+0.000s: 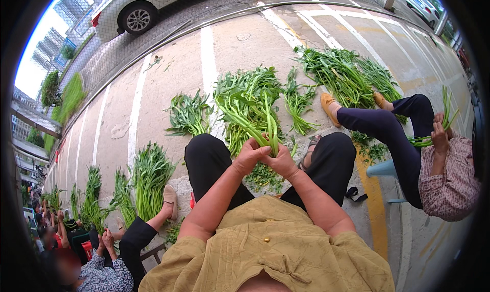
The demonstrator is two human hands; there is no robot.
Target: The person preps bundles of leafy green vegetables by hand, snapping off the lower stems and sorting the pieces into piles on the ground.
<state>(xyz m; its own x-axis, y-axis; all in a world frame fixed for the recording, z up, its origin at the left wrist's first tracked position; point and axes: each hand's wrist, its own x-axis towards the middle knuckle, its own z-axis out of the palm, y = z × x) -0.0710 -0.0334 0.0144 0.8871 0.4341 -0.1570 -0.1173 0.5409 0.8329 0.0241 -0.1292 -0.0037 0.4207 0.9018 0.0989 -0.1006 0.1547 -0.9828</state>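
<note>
Between my knees, my left hand [250,156] and my right hand [281,162] meet around the lower ends of several green leafy vegetable stalks [245,121]. The stalks fan out away from me, their leaves pointing up the picture. Beyond my hands a large heap of the same leafy greens [249,83] lies on the concrete. A smaller bunch [188,114] is to its left and another loose bunch [300,104] to its right. Torn leaves and bits of stem [264,177] are scattered on the ground below my hands.
At the right a seated person [446,177] holds stalks, beside a big pile of greens [337,73] and a light blue stool [383,168]. At the lower left another person [105,273] sits near upright-looking bunches [151,181]. A wire fence and a parked car [115,12] stand beyond.
</note>
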